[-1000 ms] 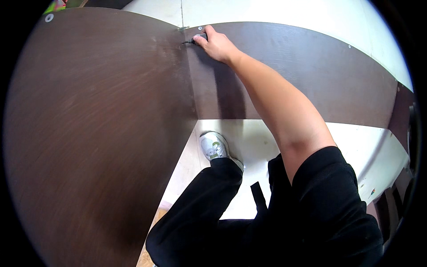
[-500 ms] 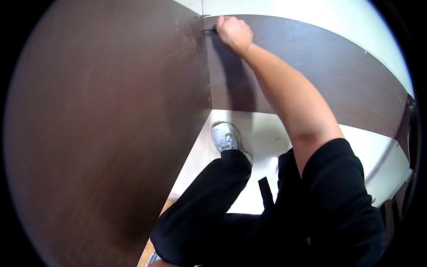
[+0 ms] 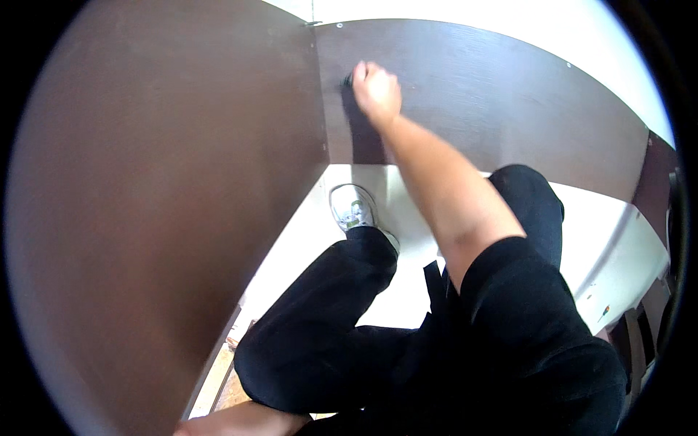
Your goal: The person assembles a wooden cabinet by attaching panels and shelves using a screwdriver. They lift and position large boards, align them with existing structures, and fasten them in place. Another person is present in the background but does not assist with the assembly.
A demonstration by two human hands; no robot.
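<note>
My right hand is closed around a slim dark tool whose tip points left; its kind is too small and blurred to tell. The hand is in front of the low dark brown panel, near its left end. At the left, a large dark brown panel meets that low panel in a corner. My left forearm comes in at the bottom edge beside the large panel's near edge. The left hand is cut off there, its fingers hidden.
A white board lies between the panels, with my white shoe on it. Small pale screw heads dot the low panel's top edge. A small orange-and-green item lies at the right. A wooden strip shows lower left.
My right hand has moved down from the corner's top edge with the dark tool. My left forearm has come further into view, and my right knee now shows.
</note>
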